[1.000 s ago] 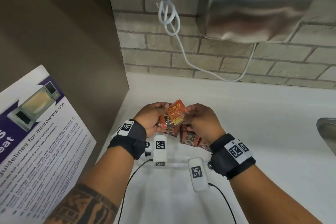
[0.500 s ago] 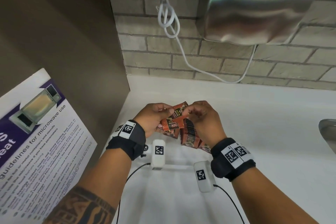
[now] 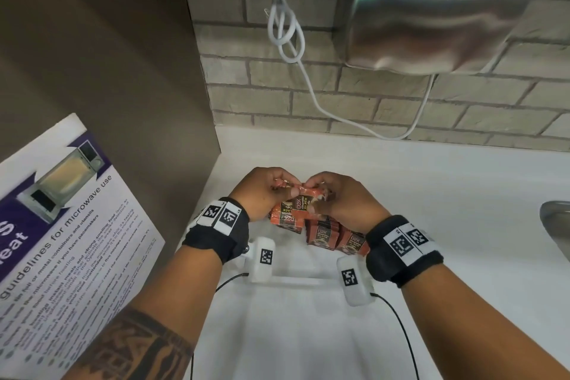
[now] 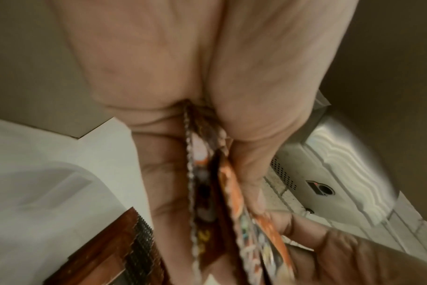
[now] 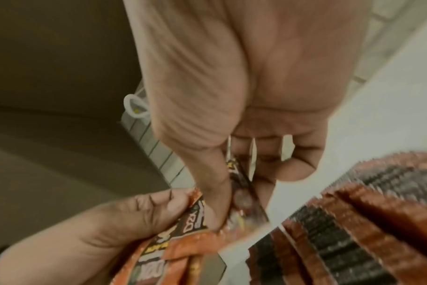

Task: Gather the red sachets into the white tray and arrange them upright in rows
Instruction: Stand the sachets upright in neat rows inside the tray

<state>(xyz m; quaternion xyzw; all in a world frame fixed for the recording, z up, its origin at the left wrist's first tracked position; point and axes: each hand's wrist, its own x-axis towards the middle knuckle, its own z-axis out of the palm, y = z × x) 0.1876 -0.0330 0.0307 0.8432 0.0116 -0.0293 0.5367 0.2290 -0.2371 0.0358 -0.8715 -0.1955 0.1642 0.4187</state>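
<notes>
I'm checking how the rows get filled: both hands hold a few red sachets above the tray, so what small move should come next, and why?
Probably lower the held sachets and stand them beside the upright row in the white tray. The left hand and right hand both pinch them just above that row, already squared together.

Brushed, glossy metal hand dryer [image 3: 444,9] hangs on a rough, matt brick wall [image 3: 277,102]. Below the dryer, a smooth white counter [image 3: 431,194] carries glossy foil-look sachets [image 3: 324,233] with serrated edges. Left of it, a printed paper poster [image 3: 61,241].
</notes>
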